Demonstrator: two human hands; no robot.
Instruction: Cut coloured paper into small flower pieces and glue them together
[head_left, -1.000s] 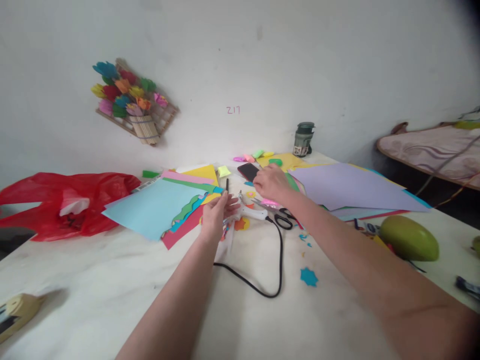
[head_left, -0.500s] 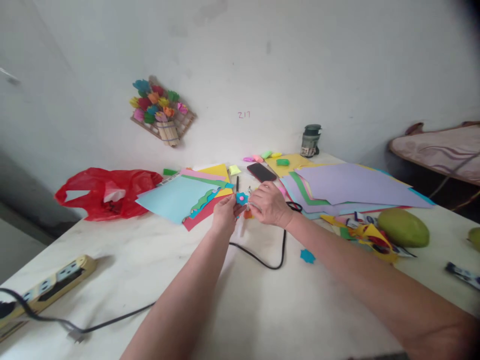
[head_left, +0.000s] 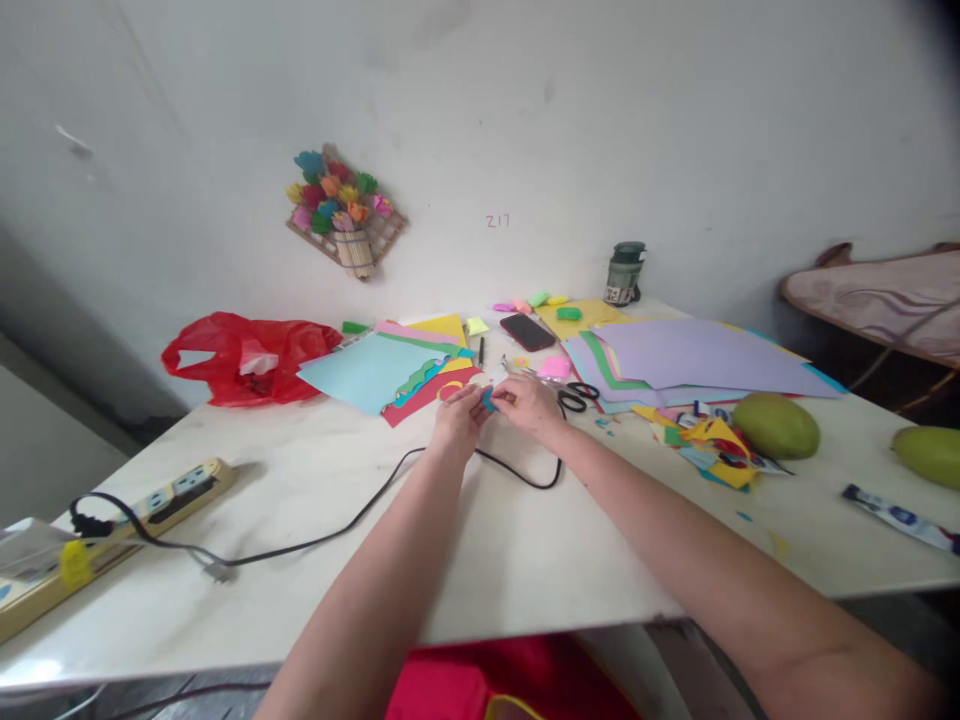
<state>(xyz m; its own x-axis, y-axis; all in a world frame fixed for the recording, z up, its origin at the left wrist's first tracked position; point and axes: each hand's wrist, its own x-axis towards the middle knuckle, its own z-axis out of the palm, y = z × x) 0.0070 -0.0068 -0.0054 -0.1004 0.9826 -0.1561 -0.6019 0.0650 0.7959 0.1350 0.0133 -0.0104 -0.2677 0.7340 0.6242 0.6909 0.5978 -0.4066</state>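
A small blue paper piece (head_left: 488, 400) is between my two hands above the middle of the table. My left hand (head_left: 457, 420) grips its left side, and the fingers of my right hand (head_left: 529, 403) pinch it from the right. Its outline is partly covered by the fingers. Black-handled scissors (head_left: 573, 399) lie just right of my right hand. Beyond the hands are a red paper sheet (head_left: 409, 403), a pink packet (head_left: 555, 368) and a black pen (head_left: 481, 350). A black cord (head_left: 375, 508) runs beneath my wrists.
Coloured sheets lie left and right, among them a light blue sheet (head_left: 367, 370) and a purple sheet (head_left: 697, 358). Around them are a red plastic bag (head_left: 292, 345), phone (head_left: 527, 332), tumbler (head_left: 624, 275), paper scraps (head_left: 716, 445), green fruit (head_left: 776, 425), tube (head_left: 900, 518) and power strip (head_left: 169, 500).
The view has tilted down, showing the table's front edge. The blue paper flower that lay right of my hands is gone from the table. The pink-centred blue flower between my hands no longer shows.
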